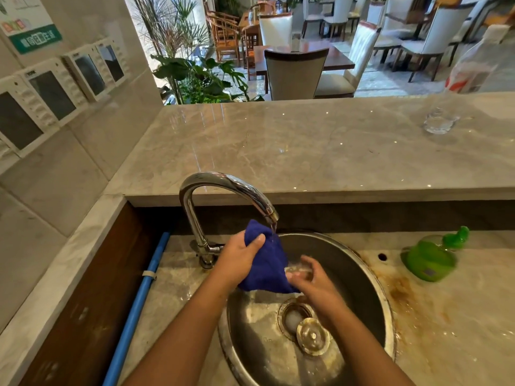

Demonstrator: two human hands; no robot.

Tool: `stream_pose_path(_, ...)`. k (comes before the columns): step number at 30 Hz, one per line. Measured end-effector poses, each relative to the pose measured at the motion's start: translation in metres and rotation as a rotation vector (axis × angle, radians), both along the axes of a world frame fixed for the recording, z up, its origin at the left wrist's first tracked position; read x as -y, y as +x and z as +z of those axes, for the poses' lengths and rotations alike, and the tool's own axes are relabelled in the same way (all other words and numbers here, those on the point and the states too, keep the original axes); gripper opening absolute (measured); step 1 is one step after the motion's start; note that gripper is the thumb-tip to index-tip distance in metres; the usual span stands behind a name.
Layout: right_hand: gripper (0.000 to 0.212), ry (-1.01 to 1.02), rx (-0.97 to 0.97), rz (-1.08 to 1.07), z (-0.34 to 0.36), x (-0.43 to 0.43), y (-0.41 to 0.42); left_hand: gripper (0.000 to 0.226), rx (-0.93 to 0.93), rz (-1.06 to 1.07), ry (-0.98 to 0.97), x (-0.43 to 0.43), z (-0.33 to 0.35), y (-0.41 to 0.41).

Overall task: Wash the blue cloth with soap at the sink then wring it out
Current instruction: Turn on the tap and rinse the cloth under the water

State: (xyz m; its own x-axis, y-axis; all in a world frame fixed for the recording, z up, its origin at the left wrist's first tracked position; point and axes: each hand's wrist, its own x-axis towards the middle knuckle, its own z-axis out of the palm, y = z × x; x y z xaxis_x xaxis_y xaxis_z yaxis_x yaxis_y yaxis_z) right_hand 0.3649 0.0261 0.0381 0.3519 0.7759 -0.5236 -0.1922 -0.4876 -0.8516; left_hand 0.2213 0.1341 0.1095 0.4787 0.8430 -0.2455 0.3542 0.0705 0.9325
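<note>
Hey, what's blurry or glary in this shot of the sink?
Head view: the right hand is motion-smeared by the blue cloth, the left hand gripping it looks sharp; the green soap bottle is smeared too; glare streaks the faucet and marble counter; the wide lens bows the counter's edges.

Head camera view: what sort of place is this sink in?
Probably a restaurant's bar or service station: a steel sink and faucet sit behind a raised marble counter that looks out on dining tables and upholstered chairs.
</note>
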Motion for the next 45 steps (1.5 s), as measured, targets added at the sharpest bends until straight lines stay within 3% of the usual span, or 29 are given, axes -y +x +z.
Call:
stream_pose_path(3, 0.084, 0.136, 0.283, 0.136, 0.027, -0.01, 0.019, 0.017, -0.104, -0.264, 0.033, -0.008, 0.009, 0.0)
stream_pose_path(6, 0.087, 0.232, 0.126, 0.356, 0.054, -0.03, 0.028, 0.037, -0.18, -0.491, 0.035, -0.013, 0.018, 0.004)
stream_pose_path(9, 0.051, 0.224, -0.045, 0.519, 0.059, -0.04, 0.033, 0.067, -0.256, -0.57, 0.053, -0.015, 0.032, 0.006)
stream_pose_path(12, 0.041, 0.256, -0.141, 0.479, 0.048, -0.037, 0.03, 0.074, -0.189, -0.567, -0.063, -0.024, 0.032, 0.0)
stream_pose_path(15, 0.026, 0.303, -0.076, 0.303, 0.042, -0.034, 0.027, 0.083, -0.236, -0.587, -0.174, -0.032, 0.027, -0.005)
stream_pose_path(19, 0.015, 0.36, 0.003, 0.183, 0.044, -0.032, 0.023, 0.04, -0.285, -0.506, -0.213, -0.043, 0.017, -0.022)
stream_pose_path(21, 0.017, 0.377, -0.077, 0.078, 0.049, -0.034, 0.018, 0.033, -0.167, -0.392, -0.269, -0.042, 0.001, -0.036)
stream_pose_path(26, 0.019, 0.372, -0.292, -0.107, 0.05, -0.043, -0.003, 0.043, 0.71, 0.263, -0.7, 0.005, -0.035, -0.026)
stream_pose_path(28, 0.019, 0.397, -0.379, -0.171, 0.049, -0.046, -0.014, 0.048, 0.886, 0.364, -0.755, 0.026, -0.039, -0.012)
stream_pose_path(31, 0.019, 0.406, -0.461, -0.23, 0.053, -0.048, -0.024, 0.045, 0.838, 0.396, -0.853, 0.04, -0.038, 0.001)
stream_pose_path(36, 0.019, 0.405, -0.457, -0.139, 0.053, -0.048, -0.019, 0.036, 0.613, 0.364, -1.02, 0.035, -0.027, 0.004)
stream_pose_path(39, 0.02, 0.395, -0.317, -0.066, 0.058, -0.049, -0.011, 0.029, 0.515, 0.379, -0.944, 0.025, -0.025, 0.005)
stream_pose_path(45, 0.013, 0.288, 0.285, -0.044, 0.05, -0.054, 0.001, 0.03, 0.38, 0.408, -0.32, 0.01, -0.019, 0.015)
